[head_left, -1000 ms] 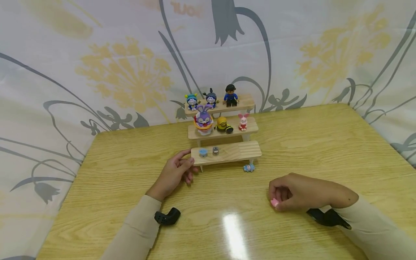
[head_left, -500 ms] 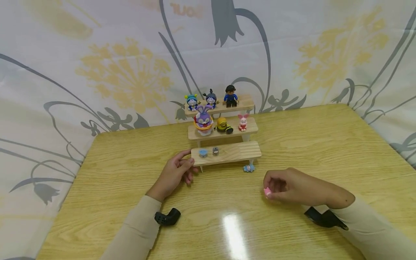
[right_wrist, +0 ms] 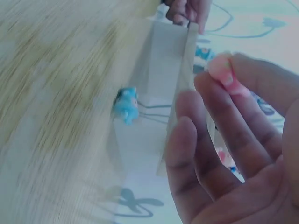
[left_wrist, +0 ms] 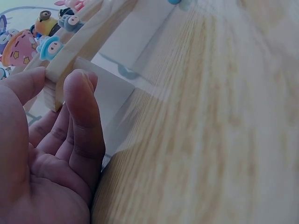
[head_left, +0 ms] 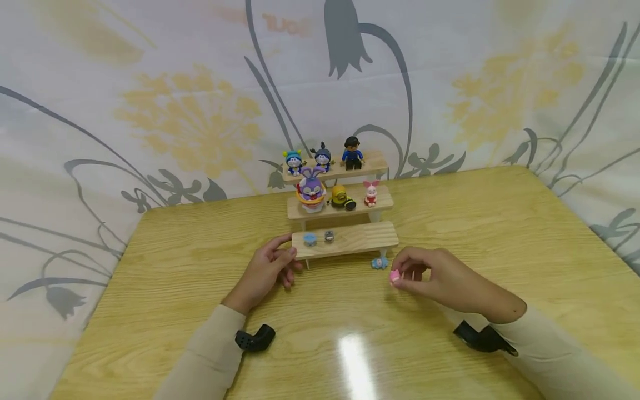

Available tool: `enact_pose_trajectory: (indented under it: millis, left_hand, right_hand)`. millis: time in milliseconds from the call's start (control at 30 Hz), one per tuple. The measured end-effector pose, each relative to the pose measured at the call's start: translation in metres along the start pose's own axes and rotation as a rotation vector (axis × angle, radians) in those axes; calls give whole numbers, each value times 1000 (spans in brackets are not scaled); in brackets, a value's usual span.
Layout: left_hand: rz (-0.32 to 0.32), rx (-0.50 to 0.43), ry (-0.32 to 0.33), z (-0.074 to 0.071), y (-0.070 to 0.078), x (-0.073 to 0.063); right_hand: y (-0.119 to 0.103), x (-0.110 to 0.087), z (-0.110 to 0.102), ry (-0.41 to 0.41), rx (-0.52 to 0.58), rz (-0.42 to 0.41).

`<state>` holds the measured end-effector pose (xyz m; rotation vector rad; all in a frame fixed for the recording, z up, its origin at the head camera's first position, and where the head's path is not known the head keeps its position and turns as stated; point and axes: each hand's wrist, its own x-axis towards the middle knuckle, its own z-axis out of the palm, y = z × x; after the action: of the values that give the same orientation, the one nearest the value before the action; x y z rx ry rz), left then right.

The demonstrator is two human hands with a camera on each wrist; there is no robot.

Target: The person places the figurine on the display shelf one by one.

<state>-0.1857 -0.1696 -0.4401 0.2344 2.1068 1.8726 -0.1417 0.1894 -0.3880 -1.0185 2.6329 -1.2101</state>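
Note:
My right hand [head_left: 435, 278] pinches a small pink figurine [head_left: 395, 276] between thumb and fingertips, just off the front right corner of the lowest shelf. Up close in the right wrist view, the pink figurine [right_wrist: 225, 74] is blurred. My left hand [head_left: 265, 272] grips the left end of that wooden shelf [head_left: 360, 238], its thumb on the top edge, as the left wrist view shows the shelf end [left_wrist: 58, 77] too. Standing on the shelf's left half are a light blue figurine [head_left: 310, 239] and a grey figurine [head_left: 329, 236]. Below its right end, another blue figurine [head_left: 379, 263] lies on the table.
Behind, the middle shelf [head_left: 295, 211] bears a purple rabbit figure [head_left: 312, 189], a yellow figure in black [head_left: 339, 195] and a pink piglet figure [head_left: 370, 194]. Several figures, one a dark-haired toy man [head_left: 352, 154], stand on the top shelf [head_left: 377, 163]. A patterned curtain [head_left: 200, 111] hangs behind the table [head_left: 450, 211].
My right hand has moved left and toward the shelves with the pink figurine. My left hand keeps its place at the shelf end. The head view has shifted slightly.

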Motion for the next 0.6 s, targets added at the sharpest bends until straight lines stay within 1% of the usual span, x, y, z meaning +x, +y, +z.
enact_pose_trajectory:
  millis: [200,300,467,600]
  left_hand:
    - [-13,-12,0,1,-3,1]
    - [-11,-6,-4,1,-3,1]
    - [5,-4,-3,2,-3,0]
    - [19,-6,-4,1,-1,0]
  right_hand:
    - [-4,5,5,80,2,16]
    - [-4,6,7,101,4,33]
    - [-3,12,10,146,-25,22]
    - [-3,21,10,151,-57,31]
